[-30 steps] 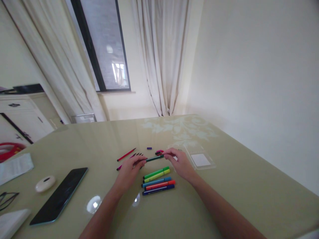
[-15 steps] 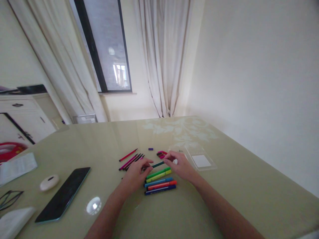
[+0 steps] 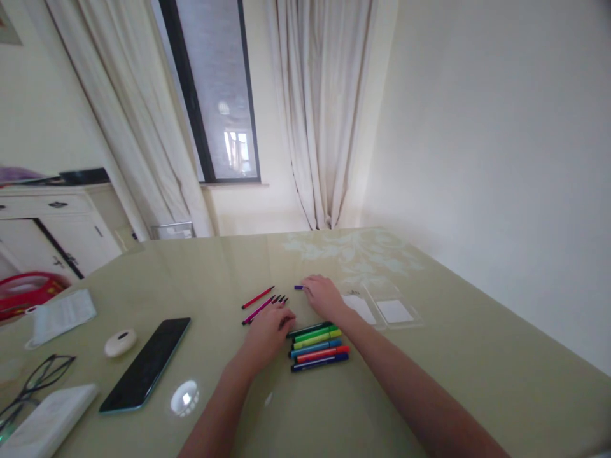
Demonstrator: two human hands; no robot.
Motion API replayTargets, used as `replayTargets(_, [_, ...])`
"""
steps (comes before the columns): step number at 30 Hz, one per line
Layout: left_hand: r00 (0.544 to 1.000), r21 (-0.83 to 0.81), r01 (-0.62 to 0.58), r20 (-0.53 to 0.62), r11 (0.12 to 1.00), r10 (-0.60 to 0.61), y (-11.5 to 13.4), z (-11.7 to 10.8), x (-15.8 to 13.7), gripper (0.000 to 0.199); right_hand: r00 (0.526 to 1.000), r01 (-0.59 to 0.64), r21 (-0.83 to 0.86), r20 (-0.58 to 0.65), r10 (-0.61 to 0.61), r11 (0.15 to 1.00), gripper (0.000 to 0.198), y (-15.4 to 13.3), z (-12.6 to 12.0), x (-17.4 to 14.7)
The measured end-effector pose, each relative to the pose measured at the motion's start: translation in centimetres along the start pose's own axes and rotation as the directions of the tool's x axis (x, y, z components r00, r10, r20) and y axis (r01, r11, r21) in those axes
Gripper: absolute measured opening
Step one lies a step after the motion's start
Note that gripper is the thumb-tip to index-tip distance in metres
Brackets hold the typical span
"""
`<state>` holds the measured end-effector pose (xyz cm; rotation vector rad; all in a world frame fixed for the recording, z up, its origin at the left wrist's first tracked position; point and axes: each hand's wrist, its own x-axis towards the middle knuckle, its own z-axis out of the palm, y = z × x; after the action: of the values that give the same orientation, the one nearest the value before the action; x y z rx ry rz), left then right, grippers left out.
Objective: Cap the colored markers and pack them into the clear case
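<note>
My left hand (image 3: 270, 329) rests low over the uncapped felt-tip pens (image 3: 260, 308), its fingers curled together; whatever they hold is hidden. Farther forward, my right hand (image 3: 325, 298) bends down with its fingertips beside a small purple cap (image 3: 298, 287). It covers the spot where other caps lay, and anything in its fingers is out of sight. Between my forearms lies a row of capped markers: dark green (image 3: 308, 330), bright green, yellow-green, blue (image 3: 315, 348), red-orange (image 3: 322, 354) and navy (image 3: 319, 362). A red pen (image 3: 258, 297) lies apart, beyond the uncapped ones.
Right of my right hand lies an open clear plastic case (image 3: 395, 310) with white paper inside. To the left are a black phone (image 3: 146, 366), a round white case (image 3: 120, 343), glasses (image 3: 48, 375), a white box (image 3: 50, 420) and a face mask (image 3: 64, 315).
The dark green marker, held between both hands before, now lies at the top of the row. My right hand has moved forward over the caps; my left hand has shifted to the uncapped pens.
</note>
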<state>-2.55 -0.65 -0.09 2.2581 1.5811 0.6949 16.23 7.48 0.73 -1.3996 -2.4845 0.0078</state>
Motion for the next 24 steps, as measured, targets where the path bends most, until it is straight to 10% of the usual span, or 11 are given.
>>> replayTargets(6, [0.982, 0.04, 0.189, -0.021, 0.981, -0.188, -3.2, -1.1, -0.3, 0.006, 0.999, 0.001, -0.017, 0.052, 0.0, 1.0, 0.017, -0.5, 1.3, 3.7])
replayTargets(12, [0.987, 0.007, 0.146, -0.066, 0.989, -0.145, -2.9, -1.1, -0.2, 0.005, 1.0, 0.005, 0.115, -0.012, -0.004, 0.993, 0.015, 0.6, -0.4, -0.8])
replayTargets(17, [0.986, -0.202, 0.026, -0.154, 0.979, -0.058, -0.3, -0.4, 0.2, 0.013, 0.962, 0.12, 0.601, -0.267, 0.056, 0.79, 0.012, 2.1, -1.1, -6.4])
replayTargets(24, [0.99, -0.208, -0.001, -0.135, 0.978, -0.028, 0.2, 0.6, 0.0, 0.015, 0.94, 0.19, 0.71, -0.332, 0.084, 0.678, 0.014, 2.0, -1.6, -7.2])
